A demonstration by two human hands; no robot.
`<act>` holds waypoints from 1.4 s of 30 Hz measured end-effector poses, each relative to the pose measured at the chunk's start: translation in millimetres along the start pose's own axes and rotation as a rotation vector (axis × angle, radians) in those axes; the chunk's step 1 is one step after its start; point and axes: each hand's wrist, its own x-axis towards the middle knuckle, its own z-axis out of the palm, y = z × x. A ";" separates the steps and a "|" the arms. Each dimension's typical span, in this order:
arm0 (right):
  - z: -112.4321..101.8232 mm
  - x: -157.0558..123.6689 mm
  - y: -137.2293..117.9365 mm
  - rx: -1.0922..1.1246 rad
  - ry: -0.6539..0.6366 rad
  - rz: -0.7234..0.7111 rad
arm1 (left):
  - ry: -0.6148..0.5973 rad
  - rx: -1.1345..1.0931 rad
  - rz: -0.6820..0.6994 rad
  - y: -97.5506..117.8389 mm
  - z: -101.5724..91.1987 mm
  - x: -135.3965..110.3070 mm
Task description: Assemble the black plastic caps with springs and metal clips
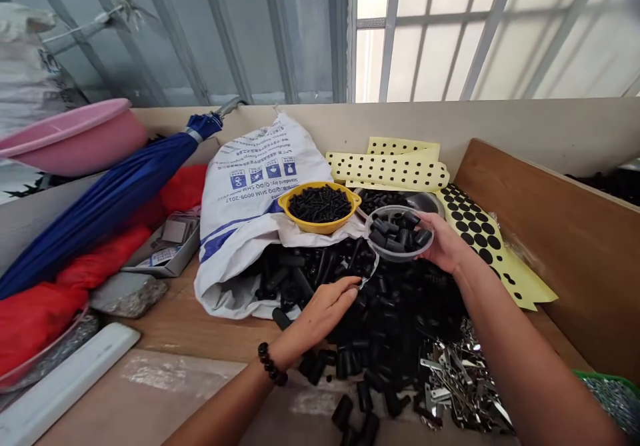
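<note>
A clear round plastic bowl (395,257) filled with short black tubular parts (397,229) is gripped at its right rim by my right hand (440,239). The bowl hangs over a heap of similar black plastic parts (385,319). My left hand (325,309), with a dark beaded bracelet at its wrist, has its thumb and fingers closed at the open mouth of a white woven sack (245,233), on its edge. More black parts spill from that mouth. A yellow basin (320,225) of small black pieces rests on the sack.
Shiny metal clips (460,379) lie right of the heap. Yellow sheets with black dots (390,169) are behind, before a brown board (565,253). A blue umbrella (110,196), pink basin (80,139), grey tray (170,253) and stone (129,294) stand at left.
</note>
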 end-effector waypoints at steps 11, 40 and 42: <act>45.1 -59.6 0.1 -0.375 -0.043 -0.403 | 0.224 -0.456 -0.106 -14.8 27.8 -12.6; 75.1 -71.4 39.4 -0.836 0.274 -1.044 | 0.505 -0.541 -0.114 -18.0 41.9 -7.5; 76.8 -71.6 37.9 -0.851 0.248 -1.100 | 0.502 -0.518 -0.130 -20.1 40.6 -7.9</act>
